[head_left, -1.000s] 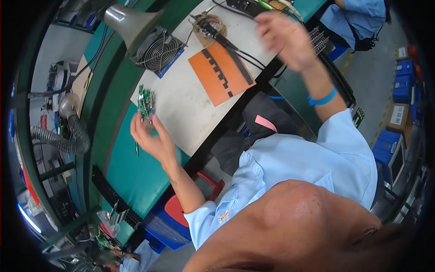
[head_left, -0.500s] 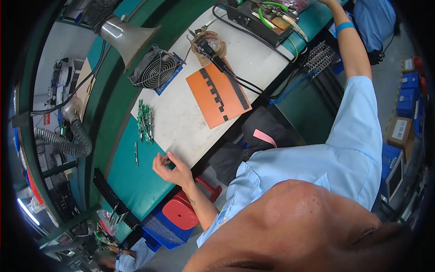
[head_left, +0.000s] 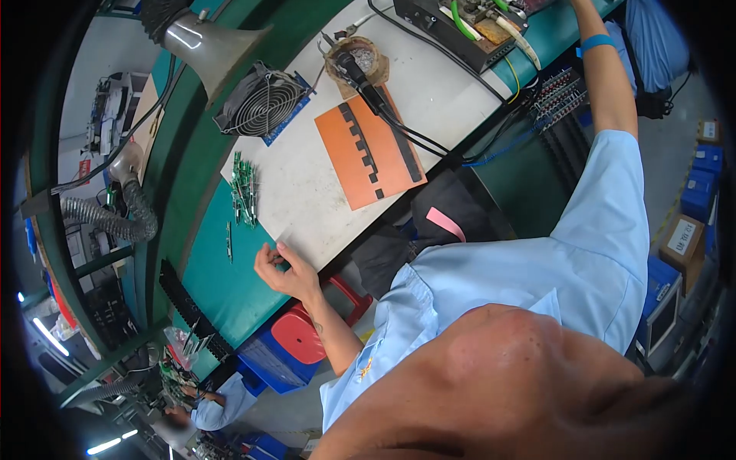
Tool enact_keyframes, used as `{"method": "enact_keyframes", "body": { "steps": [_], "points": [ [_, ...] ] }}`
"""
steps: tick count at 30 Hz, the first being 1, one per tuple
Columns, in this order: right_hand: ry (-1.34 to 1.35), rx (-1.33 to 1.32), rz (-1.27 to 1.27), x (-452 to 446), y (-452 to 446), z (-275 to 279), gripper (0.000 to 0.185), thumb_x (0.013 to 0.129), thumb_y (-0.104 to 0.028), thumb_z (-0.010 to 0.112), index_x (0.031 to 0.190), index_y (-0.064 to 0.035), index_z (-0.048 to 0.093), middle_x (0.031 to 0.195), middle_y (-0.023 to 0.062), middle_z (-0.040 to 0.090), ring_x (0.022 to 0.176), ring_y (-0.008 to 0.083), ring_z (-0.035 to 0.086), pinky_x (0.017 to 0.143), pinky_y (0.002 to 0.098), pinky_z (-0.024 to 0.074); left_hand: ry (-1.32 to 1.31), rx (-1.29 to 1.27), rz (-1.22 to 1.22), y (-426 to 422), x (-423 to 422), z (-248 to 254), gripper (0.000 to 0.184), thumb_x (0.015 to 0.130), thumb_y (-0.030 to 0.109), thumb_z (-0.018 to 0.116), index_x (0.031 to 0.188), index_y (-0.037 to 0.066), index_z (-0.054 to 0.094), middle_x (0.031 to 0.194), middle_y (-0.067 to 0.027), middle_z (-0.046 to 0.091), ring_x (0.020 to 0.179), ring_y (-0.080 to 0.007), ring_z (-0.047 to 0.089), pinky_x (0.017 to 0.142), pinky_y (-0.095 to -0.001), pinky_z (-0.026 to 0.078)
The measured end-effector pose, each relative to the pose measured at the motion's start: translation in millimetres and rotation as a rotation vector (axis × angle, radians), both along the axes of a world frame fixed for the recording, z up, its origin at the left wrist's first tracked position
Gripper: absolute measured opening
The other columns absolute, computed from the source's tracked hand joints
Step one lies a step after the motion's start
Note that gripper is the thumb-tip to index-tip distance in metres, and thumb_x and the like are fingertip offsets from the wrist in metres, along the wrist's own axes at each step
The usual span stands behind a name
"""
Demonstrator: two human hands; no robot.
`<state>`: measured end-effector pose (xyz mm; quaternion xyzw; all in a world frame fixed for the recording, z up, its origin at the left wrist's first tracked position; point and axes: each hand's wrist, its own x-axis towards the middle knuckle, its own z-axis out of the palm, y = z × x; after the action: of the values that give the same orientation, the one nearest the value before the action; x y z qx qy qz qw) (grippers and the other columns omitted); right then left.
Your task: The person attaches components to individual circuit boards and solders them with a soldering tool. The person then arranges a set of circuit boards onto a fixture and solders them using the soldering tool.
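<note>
My left hand [head_left: 287, 272] rests at the edge of the green mat [head_left: 238, 295], its fingers loosely curled and the thumb apart from them. Nothing shows between them. Nearby on the mat lies one slim circuit board [head_left: 228, 241], not touched by the hand. A heap of narrow green circuit boards [head_left: 244, 188] sits just beyond, where the white surface [head_left: 295, 203] meets the mat. My right arm [head_left: 609, 84], with a blue wristband, stretches to the top right; its hand is outside the frame. An orange sheet [head_left: 368, 157] with black strips lies between the arms.
A soldering iron [head_left: 353, 73] rests in a round holder [head_left: 372, 57] behind the sheet. A caged fan [head_left: 264, 107] and a funnel-shaped extractor hood [head_left: 215, 50] stand at the far side. A black box [head_left: 452, 34] with green leads is top right. Another person [head_left: 222, 402] sits lower left.
The whole view has shifted slightly. My right hand, partly visible at the top edge before, has left the frame. My left hand stays by the mat's edge with its fingers loosely curled.
</note>
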<state>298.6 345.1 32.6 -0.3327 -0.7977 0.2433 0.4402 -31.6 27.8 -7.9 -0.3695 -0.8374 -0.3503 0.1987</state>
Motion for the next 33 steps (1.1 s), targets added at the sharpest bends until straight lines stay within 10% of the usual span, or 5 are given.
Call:
{"method": "enact_keyframes", "body": {
  "steps": [33],
  "points": [
    [0.029, -0.143, 0.540, -55, -158, 23, 0.045, 0.093, -0.036, 0.062, 0.133, -0.0168, 0.066, 0.104, 0.0029, 0.074, 0.082, 0.0165, 0.069, 0.071, 0.0286, 0.0535, -0.005, 0.067, -0.021, 2, -2, -3, 0.025, 0.091, 0.004, 0.070, 0.115, -0.003, 0.064, 0.108, -0.0161, 0.063, 0.086, -0.0244, 0.058, 0.069, -0.0319, 0.052]
  ]
}}
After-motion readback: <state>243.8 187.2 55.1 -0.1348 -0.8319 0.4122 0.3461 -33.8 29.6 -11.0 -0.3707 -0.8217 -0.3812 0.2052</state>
